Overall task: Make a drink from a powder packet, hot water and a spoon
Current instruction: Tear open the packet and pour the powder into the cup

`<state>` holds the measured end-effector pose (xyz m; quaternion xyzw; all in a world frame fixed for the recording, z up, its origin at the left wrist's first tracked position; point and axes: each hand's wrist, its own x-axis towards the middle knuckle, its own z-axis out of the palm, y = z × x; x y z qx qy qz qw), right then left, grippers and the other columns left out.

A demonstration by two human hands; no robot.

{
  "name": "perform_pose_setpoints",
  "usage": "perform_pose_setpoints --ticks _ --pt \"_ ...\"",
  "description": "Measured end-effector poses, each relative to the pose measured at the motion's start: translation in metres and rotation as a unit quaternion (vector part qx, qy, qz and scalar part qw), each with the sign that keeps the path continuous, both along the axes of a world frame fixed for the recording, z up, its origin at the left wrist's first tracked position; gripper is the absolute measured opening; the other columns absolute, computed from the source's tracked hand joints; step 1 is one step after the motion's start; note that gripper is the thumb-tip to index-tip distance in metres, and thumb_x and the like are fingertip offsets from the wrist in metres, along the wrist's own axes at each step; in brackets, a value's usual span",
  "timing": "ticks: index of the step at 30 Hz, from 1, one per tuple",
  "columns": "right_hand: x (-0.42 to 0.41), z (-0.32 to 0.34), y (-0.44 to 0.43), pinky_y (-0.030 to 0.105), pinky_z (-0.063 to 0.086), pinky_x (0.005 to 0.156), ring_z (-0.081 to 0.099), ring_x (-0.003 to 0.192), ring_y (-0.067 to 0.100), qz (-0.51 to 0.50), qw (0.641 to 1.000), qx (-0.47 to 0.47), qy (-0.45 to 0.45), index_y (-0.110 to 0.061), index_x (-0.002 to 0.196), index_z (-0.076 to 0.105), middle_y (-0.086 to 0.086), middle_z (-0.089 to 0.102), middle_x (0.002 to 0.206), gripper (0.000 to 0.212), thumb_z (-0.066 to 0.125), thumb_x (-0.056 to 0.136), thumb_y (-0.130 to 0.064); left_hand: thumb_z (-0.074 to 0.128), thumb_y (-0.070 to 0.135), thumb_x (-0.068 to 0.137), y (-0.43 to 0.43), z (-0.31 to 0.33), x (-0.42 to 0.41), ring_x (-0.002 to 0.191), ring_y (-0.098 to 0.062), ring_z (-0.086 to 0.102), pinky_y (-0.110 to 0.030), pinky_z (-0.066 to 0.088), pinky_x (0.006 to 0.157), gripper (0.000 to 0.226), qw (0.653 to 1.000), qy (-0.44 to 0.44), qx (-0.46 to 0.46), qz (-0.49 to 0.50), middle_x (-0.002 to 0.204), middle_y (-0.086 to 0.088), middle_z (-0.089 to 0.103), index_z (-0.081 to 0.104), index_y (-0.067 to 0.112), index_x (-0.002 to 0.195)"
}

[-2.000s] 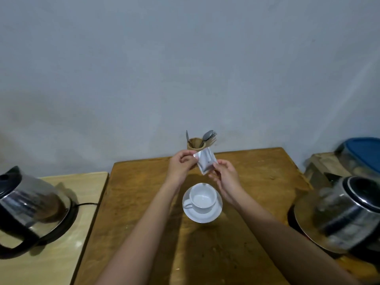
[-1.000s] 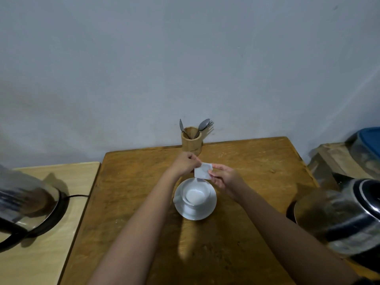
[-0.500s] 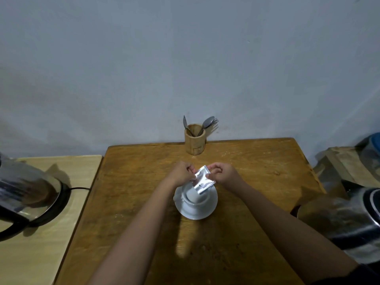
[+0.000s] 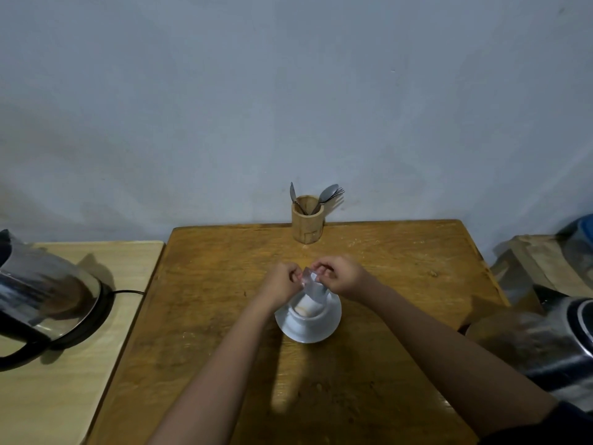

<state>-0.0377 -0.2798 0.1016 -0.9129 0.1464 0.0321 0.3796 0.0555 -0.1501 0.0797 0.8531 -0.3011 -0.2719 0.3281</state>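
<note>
Steel and black plastic: an electric kettle (image 4: 45, 303) sits on its base on the pale side surface at far left, well apart from the work. On the wooden tabletop (image 4: 205, 316) the left hand (image 4: 280, 284) and right hand (image 4: 341, 276) meet above a white cup (image 4: 306, 311) on its saucer (image 4: 330, 324). Both hands are pinched shut on the upper edge of the powder packet (image 4: 313, 285), one to each side. The packet's long axis tilts downward, its lower end over the cup mouth; pale powder appears to lie inside the cup. Behind, a wooden holder (image 4: 307, 223) keeps the spoon (image 4: 328, 192) upright, nearer the right hand. I judge pouring to be under way; water and stirring remain.
</note>
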Motion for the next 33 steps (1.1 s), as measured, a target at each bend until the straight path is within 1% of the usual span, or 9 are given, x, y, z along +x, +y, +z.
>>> perform_pose_setpoints --ticks 6,13,16,18,21,24,27,29,33 --pt "0.002 0.014 0.007 0.021 0.041 0.063 0.052 0.076 0.013 0.077 0.995 -0.068 -0.006 -0.011 0.105 0.066 -0.002 0.057 0.083 0.026 0.052 0.084 -0.005 0.057 0.0 0.081 0.011 -0.003 -0.005 0.059 -0.009 0.04 -0.025 0.033 0.057 0.025 0.999 -0.013 -0.035 0.014 0.06 0.004 0.045 0.05 0.015 0.063" --pt "0.003 0.029 0.012 0.038 0.051 0.079 0.059 0.088 0.019 0.058 0.991 -0.1 0.065 -0.01 0.104 0.065 0.006 0.065 0.097 0.021 0.061 0.083 -0.013 0.061 0.005 0.081 0.021 -0.009 -0.007 0.06 -0.013 0.042 -0.027 0.035 0.06 0.02 0.995 -0.004 -0.09 0.039 0.06 0.0 0.046 0.054 0.011 0.064" --pt "0.003 0.03 0.015 0.034 0.048 0.064 0.057 0.073 0.018 0.044 0.987 -0.126 0.092 -0.007 0.085 0.065 0.006 0.062 0.08 0.008 0.057 0.086 -0.011 0.061 0.005 0.081 0.023 -0.008 -0.008 0.06 -0.013 0.042 -0.027 0.036 0.06 0.018 0.994 0.001 -0.099 0.038 0.06 -0.001 0.046 0.055 0.011 0.065" --pt "0.002 0.032 0.02 0.027 0.04 0.055 0.05 0.062 0.009 0.023 0.986 -0.132 0.102 -0.012 0.067 0.056 -0.002 0.053 0.068 0.02 0.055 0.087 -0.007 0.062 0.006 0.081 0.024 -0.007 -0.009 0.061 -0.013 0.043 -0.027 0.036 0.061 0.018 0.996 0.0 -0.089 0.027 0.061 -0.001 0.047 0.056 0.012 0.066" --pt "0.003 0.031 0.022 0.038 0.052 0.068 0.062 0.078 0.019 0.008 0.986 -0.127 0.106 -0.017 0.06 0.051 0.007 0.064 0.078 0.029 0.056 0.085 -0.005 0.061 0.006 0.083 0.025 -0.007 -0.01 0.062 -0.013 0.044 -0.025 0.036 0.058 0.011 0.997 -0.008 -0.076 0.013 0.064 -0.005 0.049 0.062 0.001 0.073" --pt "0.002 0.031 0.025 0.04 0.053 0.073 0.06 0.082 0.022 0.013 0.984 -0.136 0.114 -0.011 0.076 0.063 0.007 0.062 0.084 0.008 0.061 0.084 -0.01 0.06 0.005 0.083 0.027 -0.007 -0.01 0.063 -0.014 0.043 -0.023 0.034 0.056 0.011 0.997 -0.012 -0.077 0.016 0.066 -0.006 0.049 0.063 -0.003 0.077" --pt "0.0 0.032 0.028 0.041 0.055 0.079 0.06 0.087 0.022 0.011 0.982 -0.146 0.123 -0.011 0.098 0.065 0.006 0.063 0.096 0.014 0.064 0.084 -0.015 0.06 0.006 0.083 0.027 -0.005 -0.011 0.062 -0.013 0.043 -0.021 0.035 0.056 0.01 0.997 -0.014 -0.073 0.016 0.066 -0.005 0.049 0.061 0.005 0.074" --pt "-0.001 0.031 0.03 0.04 0.053 0.073 0.06 0.081 0.024 0.005 0.981 -0.152 0.121 -0.012 0.085 0.065 0.007 0.064 0.089 0.004 0.061 0.085 -0.013 0.06 0.007 0.084 0.027 -0.004 -0.011 0.06 -0.01 0.042 -0.02 0.034 0.055 0.012 0.997 -0.016 -0.071 0.013 0.064 -0.002 0.049 0.06 0.01 0.072" --pt "-0.003 0.031 0.031 0.034 0.044 0.061 0.053 0.069 0.019 -0.012 0.982 -0.149 0.113 -0.014 0.068 0.06 0.001 0.055 0.071 0.018 0.06 0.085 -0.01 0.06 0.007 0.084 0.027 -0.002 -0.011 0.057 -0.007 0.04 -0.02 0.033 0.054 0.016 0.997 -0.02 -0.068 0.009 0.058 0.005 0.045 0.056 0.014 0.069"
